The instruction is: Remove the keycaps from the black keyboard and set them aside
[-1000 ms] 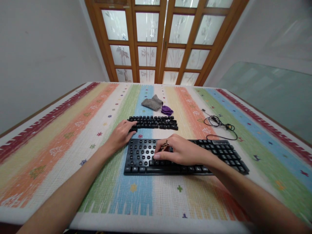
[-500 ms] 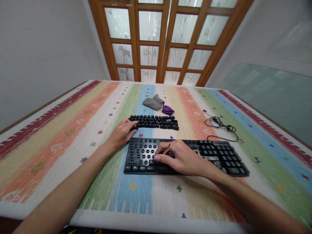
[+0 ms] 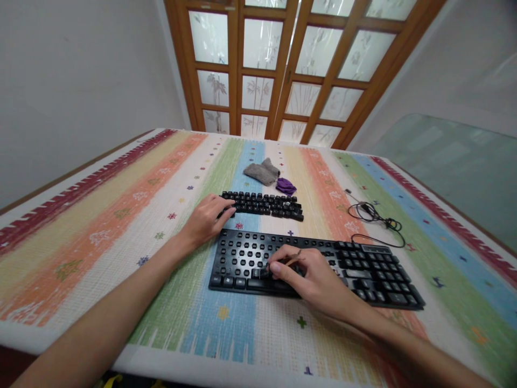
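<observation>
Gripping a thin brown tool [image 3: 294,260] in curled fingers, the right hand [image 3: 311,277] bent over the keyboard [image 3: 242,254], fingertips down just above the space bar [image 3: 269,286]; whether they also pinched a key I couldn't tell. Bare studs filled the keyboard's left part, keys its right end. Past its back edge, across a narrow strip of cloth, lay rows of loose keycaps [image 3: 262,205]. The left hand [image 3: 207,218] reached their left end, thumb and fingers slightly parted; I couldn't see whether it had hold of one. A coiled cable [image 3: 367,207] sat off the keyboard's back right corner, a gray cloth [image 3: 262,172] and a purple cloth [image 3: 286,187] just behind the keycaps. Striped tablecloth [image 3: 264,323] stretched wide either side, leaving a fair margin before the near edge.
</observation>
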### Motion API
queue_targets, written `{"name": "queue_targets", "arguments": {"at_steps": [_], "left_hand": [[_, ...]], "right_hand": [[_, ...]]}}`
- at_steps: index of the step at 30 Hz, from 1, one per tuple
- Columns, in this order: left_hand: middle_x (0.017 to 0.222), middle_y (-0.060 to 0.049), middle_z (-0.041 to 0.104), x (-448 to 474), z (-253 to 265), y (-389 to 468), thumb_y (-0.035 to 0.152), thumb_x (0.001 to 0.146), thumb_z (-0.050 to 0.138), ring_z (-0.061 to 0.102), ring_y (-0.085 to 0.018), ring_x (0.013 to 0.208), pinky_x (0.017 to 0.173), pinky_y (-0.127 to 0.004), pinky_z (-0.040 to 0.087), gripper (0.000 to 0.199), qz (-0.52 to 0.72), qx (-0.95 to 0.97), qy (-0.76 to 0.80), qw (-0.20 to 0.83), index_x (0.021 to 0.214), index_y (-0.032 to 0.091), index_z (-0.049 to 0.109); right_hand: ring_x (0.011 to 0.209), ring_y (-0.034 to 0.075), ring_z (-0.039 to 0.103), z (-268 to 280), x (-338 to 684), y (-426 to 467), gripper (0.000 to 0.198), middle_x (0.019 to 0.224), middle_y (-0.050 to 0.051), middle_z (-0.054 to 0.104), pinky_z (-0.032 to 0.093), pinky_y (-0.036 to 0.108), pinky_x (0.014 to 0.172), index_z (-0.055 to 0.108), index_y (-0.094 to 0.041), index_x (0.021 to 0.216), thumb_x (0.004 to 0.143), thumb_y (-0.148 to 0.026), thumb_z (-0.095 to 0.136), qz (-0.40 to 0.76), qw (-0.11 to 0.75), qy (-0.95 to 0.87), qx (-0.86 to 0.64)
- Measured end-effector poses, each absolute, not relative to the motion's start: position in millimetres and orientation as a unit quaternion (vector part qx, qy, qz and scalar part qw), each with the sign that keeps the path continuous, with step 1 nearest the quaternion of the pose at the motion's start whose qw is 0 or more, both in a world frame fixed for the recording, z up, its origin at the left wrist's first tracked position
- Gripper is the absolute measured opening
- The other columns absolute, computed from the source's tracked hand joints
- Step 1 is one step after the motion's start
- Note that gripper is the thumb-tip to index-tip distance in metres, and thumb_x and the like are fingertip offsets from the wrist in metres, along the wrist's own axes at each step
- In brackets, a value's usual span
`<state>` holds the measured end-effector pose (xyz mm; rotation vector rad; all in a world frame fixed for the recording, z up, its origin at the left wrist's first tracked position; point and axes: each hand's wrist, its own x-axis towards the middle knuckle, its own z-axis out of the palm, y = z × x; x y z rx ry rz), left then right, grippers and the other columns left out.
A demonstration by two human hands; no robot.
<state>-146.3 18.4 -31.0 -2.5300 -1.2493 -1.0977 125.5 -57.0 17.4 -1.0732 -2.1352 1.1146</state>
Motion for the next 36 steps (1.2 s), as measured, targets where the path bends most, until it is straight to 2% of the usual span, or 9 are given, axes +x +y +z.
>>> {"name": "queue_targets", "arguments": {"at_steps": [5, 10, 17, 22, 28, 36], "left_hand": [[0.091, -0.008, 0.071, -135, -25, 9, 0.028, 0.101, 0.046, 0.058, -0.021, 0.086, 0.082, -0.040, 0.049, 0.025, -0.332, -0.865, -0.373, 0.051, 0.098, 0.015, 0.067], [0.088, -0.007, 0.069, -131, -26, 6, 0.032, 0.101, 0.044, 0.056, -0.021, 0.086, 0.080, -0.039, 0.046, 0.029, -0.287, -0.886, -0.363, 0.033, 0.095, 0.017, 0.069], [0.089, -0.007, 0.069, -133, -26, 7, 0.031, 0.101, 0.044, 0.056, -0.020, 0.084, 0.078, -0.037, 0.045, 0.029, -0.266, -0.894, -0.360, 0.032, 0.095, 0.018, 0.069], [0.087, -0.008, 0.069, -132, -24, 6, 0.029, 0.101, 0.043, 0.056, -0.021, 0.082, 0.075, -0.036, 0.044, 0.030, -0.250, -0.903, -0.347, 0.041, 0.093, 0.016, 0.069], [0.085, -0.007, 0.069, -131, -24, 3, 0.032, 0.102, 0.042, 0.055, -0.020, 0.080, 0.074, -0.036, 0.042, 0.034, -0.230, -0.912, -0.338, 0.026, 0.092, 0.016, 0.070], [0.083, -0.007, 0.067, -130, -26, 3, 0.033, 0.103, 0.042, 0.055, -0.020, 0.078, 0.073, -0.034, 0.043, 0.034, -0.228, -0.918, -0.324, 0.004, 0.093, 0.017, 0.070]], "right_hand": [[0.072, 0.014, 0.068, 21, 121, -65, 0.021, 0.081, 0.002, 0.075, 0.048, 0.026, 0.070, 0.072, -0.019, 0.091, 0.095, -0.035, 0.060, 0.370, 0.242, -0.810, -0.386], [0.075, 0.015, 0.067, 19, 111, -63, 0.019, 0.083, 0.002, 0.074, 0.047, 0.026, 0.073, 0.071, -0.018, 0.090, 0.095, -0.033, 0.060, 0.331, 0.238, -0.838, -0.364], [0.077, 0.018, 0.062, 27, 99, -58, 0.028, 0.086, 0.006, 0.069, 0.044, 0.030, 0.072, 0.068, -0.016, 0.093, 0.099, -0.038, 0.052, 0.278, 0.145, -0.890, -0.330], [0.070, 0.015, 0.059, 33, 95, -43, 0.027, 0.080, 0.005, 0.069, 0.041, 0.028, 0.067, 0.068, -0.015, 0.088, 0.097, -0.036, 0.054, 0.303, 0.126, -0.875, -0.356], [0.059, 0.012, 0.054, 31, 96, -23, 0.032, 0.066, -0.001, 0.061, 0.035, 0.025, 0.055, 0.066, -0.015, 0.090, 0.091, -0.047, 0.062, 0.387, 0.148, -0.830, -0.374], [0.059, 0.011, 0.051, 32, 97, -26, 0.029, 0.066, -0.002, 0.059, 0.035, 0.025, 0.056, 0.065, -0.014, 0.088, 0.094, -0.042, 0.059, 0.405, 0.157, -0.818, -0.378]]}}
